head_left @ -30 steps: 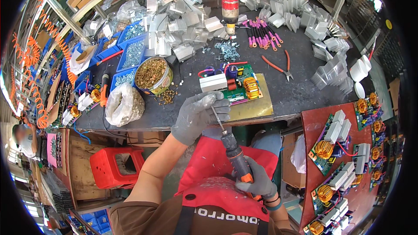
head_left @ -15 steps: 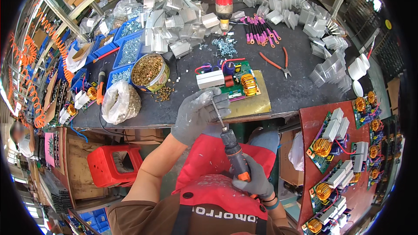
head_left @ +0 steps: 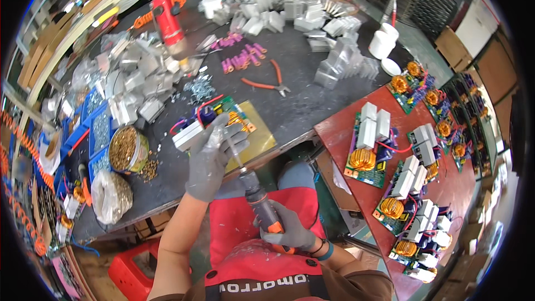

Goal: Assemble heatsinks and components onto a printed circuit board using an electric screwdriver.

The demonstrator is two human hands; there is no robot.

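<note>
My left hand (head_left: 212, 159), in a grey glove, pinches the metal shaft of a screwdriver (head_left: 253, 195) near its tip. My right hand (head_left: 290, 231), also gloved, grips the screwdriver's black and orange handle close to my red apron. The tip points toward a green circuit board (head_left: 225, 112) with a copper coil and a white aluminium heat sink (head_left: 186, 134). The board lies on a yellow pad (head_left: 259, 139) at the front edge of the dark workbench (head_left: 312, 89).
A tin of brass screws (head_left: 125, 147) and a clear bag (head_left: 111, 195) sit at the left. Aluminium heat sinks (head_left: 134, 78) pile up behind, with pink parts (head_left: 242, 58), orange pliers (head_left: 267, 81) and a hanging red power driver (head_left: 167, 19). Finished boards (head_left: 407, 173) fill red trays at right.
The view has swung to the right, so the bench and board now sit further left and the red trays show more. Both hands keep their hold on the screwdriver.
</note>
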